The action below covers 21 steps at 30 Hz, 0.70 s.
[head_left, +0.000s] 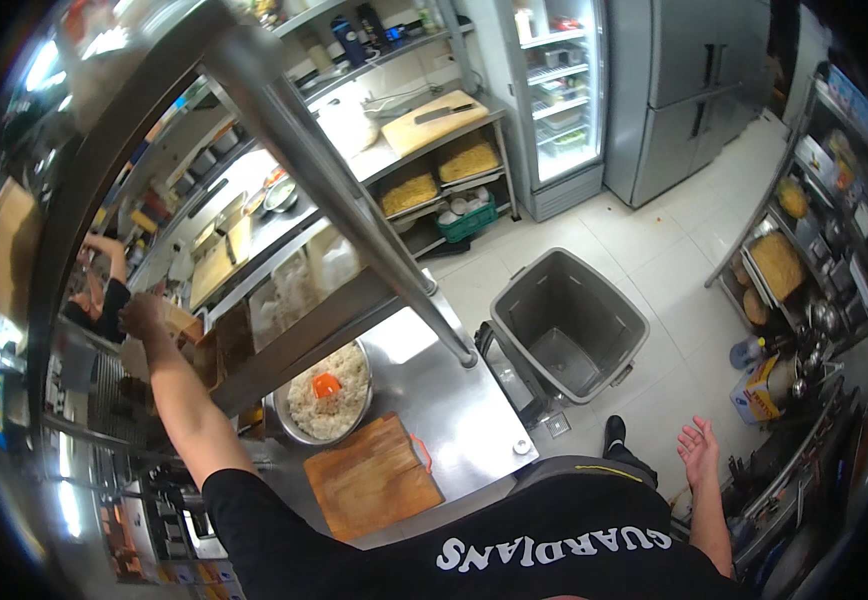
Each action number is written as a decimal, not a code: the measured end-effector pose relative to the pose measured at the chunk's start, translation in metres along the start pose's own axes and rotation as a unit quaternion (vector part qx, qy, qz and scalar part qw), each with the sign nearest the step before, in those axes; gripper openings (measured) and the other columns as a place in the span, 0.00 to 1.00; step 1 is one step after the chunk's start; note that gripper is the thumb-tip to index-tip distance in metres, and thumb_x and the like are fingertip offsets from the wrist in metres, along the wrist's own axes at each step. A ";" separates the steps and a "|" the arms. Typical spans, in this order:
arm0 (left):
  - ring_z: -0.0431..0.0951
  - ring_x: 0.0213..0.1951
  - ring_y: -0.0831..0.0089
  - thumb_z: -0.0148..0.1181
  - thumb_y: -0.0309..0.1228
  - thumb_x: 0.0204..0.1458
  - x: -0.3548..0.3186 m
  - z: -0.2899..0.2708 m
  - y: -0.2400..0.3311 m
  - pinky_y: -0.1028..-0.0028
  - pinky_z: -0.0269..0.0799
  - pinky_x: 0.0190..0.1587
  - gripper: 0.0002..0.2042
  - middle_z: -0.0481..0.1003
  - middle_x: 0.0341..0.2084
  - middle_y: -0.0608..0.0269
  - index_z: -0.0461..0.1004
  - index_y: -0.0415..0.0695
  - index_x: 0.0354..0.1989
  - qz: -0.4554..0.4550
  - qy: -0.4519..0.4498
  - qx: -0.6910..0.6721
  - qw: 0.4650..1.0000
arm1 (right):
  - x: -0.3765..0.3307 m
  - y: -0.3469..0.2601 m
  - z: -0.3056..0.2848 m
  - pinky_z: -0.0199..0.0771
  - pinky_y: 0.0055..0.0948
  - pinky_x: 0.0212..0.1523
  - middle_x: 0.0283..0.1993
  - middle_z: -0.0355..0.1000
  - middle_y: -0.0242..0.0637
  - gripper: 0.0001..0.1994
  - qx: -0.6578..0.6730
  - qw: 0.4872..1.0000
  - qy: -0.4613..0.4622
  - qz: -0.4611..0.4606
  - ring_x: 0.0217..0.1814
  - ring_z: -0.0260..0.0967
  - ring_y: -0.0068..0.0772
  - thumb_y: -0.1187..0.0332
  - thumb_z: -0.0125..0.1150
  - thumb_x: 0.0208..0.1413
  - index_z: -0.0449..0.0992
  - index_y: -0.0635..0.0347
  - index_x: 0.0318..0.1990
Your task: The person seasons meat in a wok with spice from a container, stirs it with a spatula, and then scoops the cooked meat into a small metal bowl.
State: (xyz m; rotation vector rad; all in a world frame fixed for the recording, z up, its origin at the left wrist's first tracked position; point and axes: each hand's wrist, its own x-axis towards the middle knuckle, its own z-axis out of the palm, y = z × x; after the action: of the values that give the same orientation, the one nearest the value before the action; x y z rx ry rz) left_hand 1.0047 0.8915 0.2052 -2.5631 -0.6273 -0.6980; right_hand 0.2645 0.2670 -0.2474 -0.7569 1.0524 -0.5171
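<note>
A cook's left hand (142, 316) reaches up to a brown box (182, 322) under the steel shelf (294, 130), its grasp impossible to tell; the right hand (699, 440) hangs open and empty; rice fills the metal bowl (328, 394) beside a bare cutting board (372, 476); the grey bin (566, 325) narrows the floor beside the counter edge

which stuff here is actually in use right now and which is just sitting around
In use: left hand reaching up to a cardboard box on the shelf.
Lying about: bowl of rice, wooden cutting board, grey bin; right hand hangs open, empty.
</note>
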 end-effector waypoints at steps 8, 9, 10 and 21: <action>0.74 0.55 0.51 0.55 0.56 0.57 -0.044 -0.031 -0.007 0.53 0.66 0.59 0.26 0.74 0.54 0.52 0.77 0.48 0.54 0.068 0.189 -0.019 0.979 | 0.059 0.014 -0.095 0.70 0.33 0.42 0.48 0.70 0.34 0.29 0.024 0.996 0.036 0.075 0.43 0.69 0.30 0.41 0.52 0.63 0.67 0.50 0.62; 0.74 0.54 0.52 0.57 0.52 0.57 -0.061 -0.042 -0.011 0.54 0.66 0.58 0.23 0.74 0.52 0.52 0.78 0.49 0.52 0.052 0.241 -0.064 0.967 | 0.069 0.008 -0.103 0.70 0.34 0.41 0.48 0.70 0.34 0.28 0.019 0.996 0.035 0.080 0.43 0.69 0.30 0.42 0.52 0.63 0.67 0.50 0.61; 0.75 0.52 0.53 0.59 0.48 0.57 -0.093 -0.055 0.003 0.54 0.67 0.56 0.19 0.75 0.50 0.53 0.79 0.50 0.50 -0.051 0.307 -0.195 0.930 | 0.081 -0.001 -0.117 0.70 0.34 0.41 0.46 0.70 0.34 0.28 0.008 0.996 0.037 0.077 0.42 0.70 0.30 0.42 0.53 0.63 0.67 0.50 0.61; 0.61 0.64 0.43 0.62 0.28 0.55 -0.617 -0.138 0.320 0.49 0.56 0.64 0.17 0.59 0.63 0.38 0.73 0.40 0.53 0.188 0.275 -0.542 0.771 | 0.268 -0.157 -0.220 0.71 0.23 0.33 0.37 0.74 0.29 0.14 -0.100 0.985 0.136 -0.010 0.35 0.72 0.22 0.54 0.59 0.63 0.73 0.52 0.48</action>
State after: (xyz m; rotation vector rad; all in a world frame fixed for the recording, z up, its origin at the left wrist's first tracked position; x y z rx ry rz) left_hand 0.6411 0.3712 -0.1105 -2.9425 0.7105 -1.9633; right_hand 0.1722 -0.0886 -0.3451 -0.8921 1.3675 -0.5483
